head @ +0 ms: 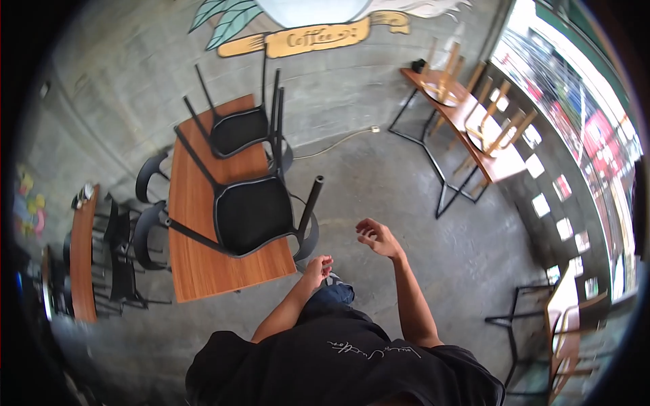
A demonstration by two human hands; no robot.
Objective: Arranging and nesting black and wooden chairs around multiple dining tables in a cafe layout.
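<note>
My left hand [318, 271] hangs in front of my legs with nothing in it, near the front right corner of a wooden table [231, 276]. Farther right and a little higher, my right hand [378, 239] is held over the concrete floor, its fingers loosely bent and apart. Two black chairs rest upside down on that table, legs pointing up. The nearer chair [254, 213] has a leg reaching out towards my hands. Behind it sits the farther chair [239, 133]. Neither hand touches the table or the chairs.
Black chair backs [148, 236] stand around the table. A narrow high table [459, 119] with upturned wooden stools [490, 134] is by the window. Another such table [561, 309] stands at lower right. A cable with a socket [375, 129] lies near the painted wall.
</note>
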